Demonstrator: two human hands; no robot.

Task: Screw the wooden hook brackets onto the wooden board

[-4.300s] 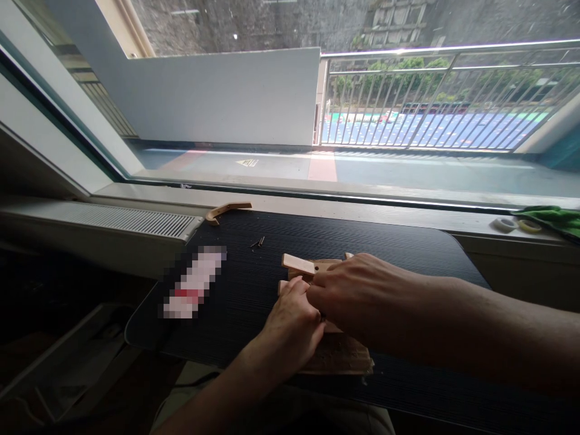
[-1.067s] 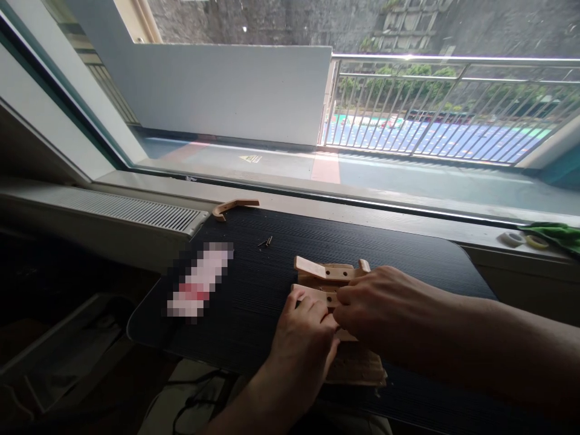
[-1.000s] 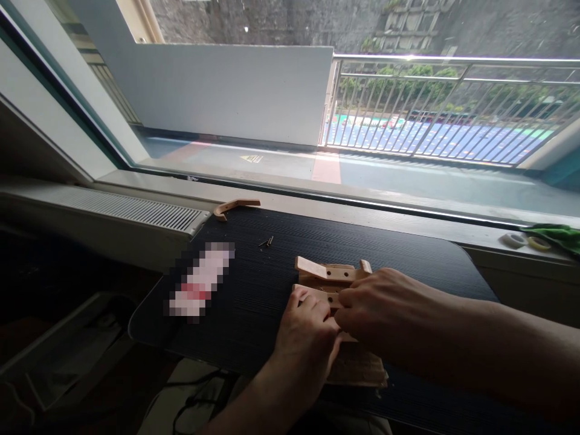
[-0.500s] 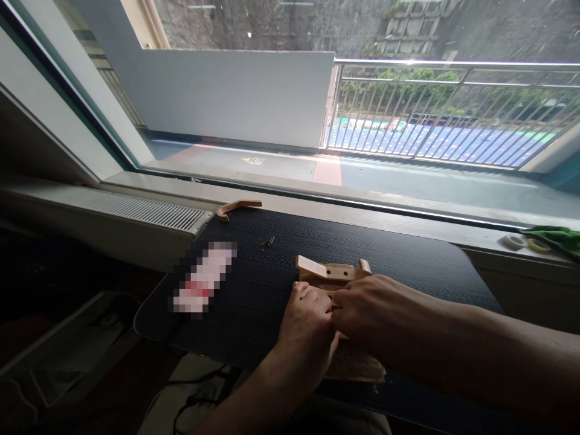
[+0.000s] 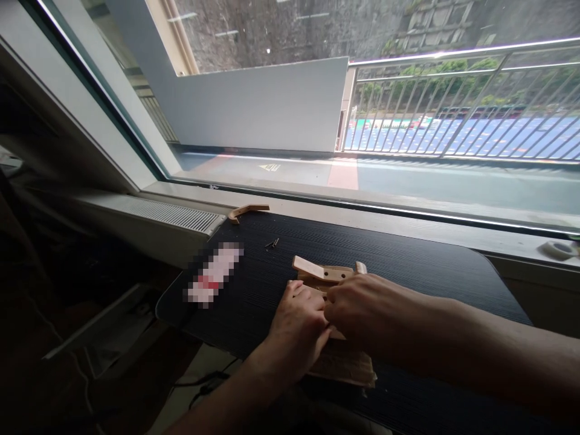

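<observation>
My left hand (image 5: 301,317) is closed over a light wooden piece (image 5: 312,292) on a wooden board (image 5: 344,365), its fingers curled against the wood. Right up against it, my right hand (image 5: 356,302) is closed in a fist-like grip with the knuckles up; whatever it holds is hidden. Beyond the fingers, a bent wooden hook (image 5: 338,273) with two dark holes lies across the board's far part. Both hands cover the middle of the board.
Small screws or nails (image 5: 273,243) lie loose on the black table (image 5: 385,254). Another bent wooden hook (image 5: 248,210) rests at the far left edge. A pixelated pink-and-white patch (image 5: 215,275) is on the left. The windowsill (image 5: 308,212) borders the back; a tape roll (image 5: 559,249) sits on its right.
The camera view has tilted and shifted slightly. My hands stay together over the wood, in nearly the same grip.
</observation>
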